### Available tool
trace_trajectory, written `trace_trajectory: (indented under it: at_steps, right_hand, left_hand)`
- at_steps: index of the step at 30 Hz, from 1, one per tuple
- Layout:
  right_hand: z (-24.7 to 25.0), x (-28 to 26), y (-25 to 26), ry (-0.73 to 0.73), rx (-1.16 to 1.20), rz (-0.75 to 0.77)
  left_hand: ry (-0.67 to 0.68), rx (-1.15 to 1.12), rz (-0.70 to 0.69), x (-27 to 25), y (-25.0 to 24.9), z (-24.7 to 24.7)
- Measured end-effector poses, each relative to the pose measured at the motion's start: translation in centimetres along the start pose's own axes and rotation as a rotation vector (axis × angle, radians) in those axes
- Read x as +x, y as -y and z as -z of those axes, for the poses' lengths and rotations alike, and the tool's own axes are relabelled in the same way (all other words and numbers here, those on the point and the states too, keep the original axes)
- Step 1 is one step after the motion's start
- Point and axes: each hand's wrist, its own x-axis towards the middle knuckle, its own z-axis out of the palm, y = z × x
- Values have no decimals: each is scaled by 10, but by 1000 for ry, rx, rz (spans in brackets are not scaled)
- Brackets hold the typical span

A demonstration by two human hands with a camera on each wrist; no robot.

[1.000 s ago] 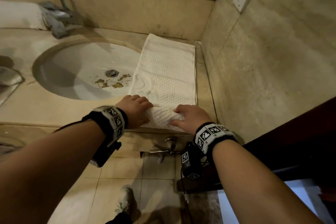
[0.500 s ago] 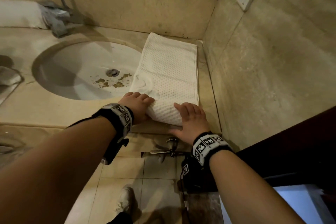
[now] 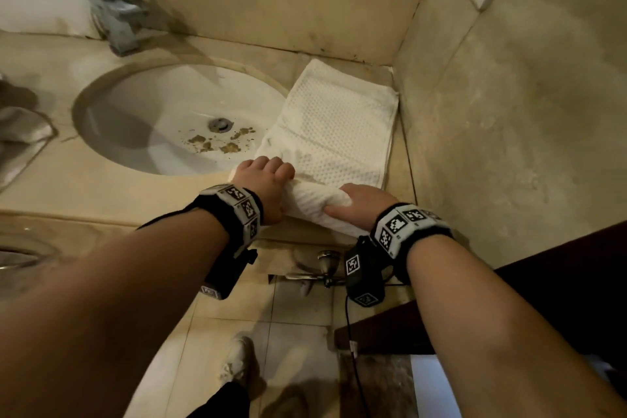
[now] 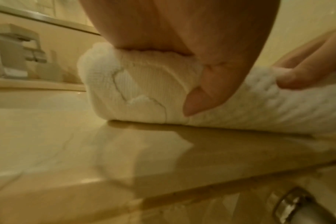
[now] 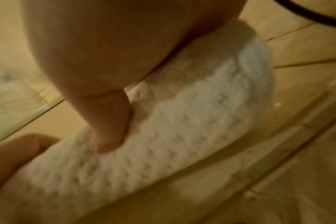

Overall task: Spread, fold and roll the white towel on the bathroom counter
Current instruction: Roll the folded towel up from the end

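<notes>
A white waffle-weave towel (image 3: 336, 132) lies folded in a long strip on the beige counter (image 3: 101, 190), right of the sink. Its near end is rolled into a thick roll (image 3: 315, 204) at the counter's front edge. My left hand (image 3: 264, 183) grips the roll's left end, fingers curled over the top, thumb (image 4: 207, 91) against its near side. My right hand (image 3: 363, 204) holds the right end the same way, with its thumb (image 5: 109, 121) pressed into the roll (image 5: 163, 136). The roll's spiral end (image 4: 136, 84) shows in the left wrist view.
The white sink basin (image 3: 176, 119) with brown debris near its drain lies left of the towel. A metal tap (image 3: 118, 20) stands behind it. The wall (image 3: 509, 112) rises close on the right. A grey cloth (image 3: 20, 132) lies at the far left.
Both hands have rolled the near end of the towel further away from me. The roll has grown thicker and the flat part is shorter.
</notes>
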Motion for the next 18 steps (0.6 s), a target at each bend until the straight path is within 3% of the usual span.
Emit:
trace_trajectory:
  at_steps: [5,9,13,15,18]
  right_hand:
    - [-26,-20,4,-355,-173,72]
    - [-38,-28,-3,-284,-222,157]
    - [-35,-27,-4,-366,-61,116]
    - [-28,-22,-4,-312,-5,95]
    - [-12,-15,-5,-184,37,79]
  left_hand:
    - [36,59,-37,14,-7,10]
    - [178,58,-33,23,-14,16]
    - [307,-44,48,27,-14,22]
    - [281,-91,45,25,-11,21]
    - [136,-177,-2,14,-7,13]
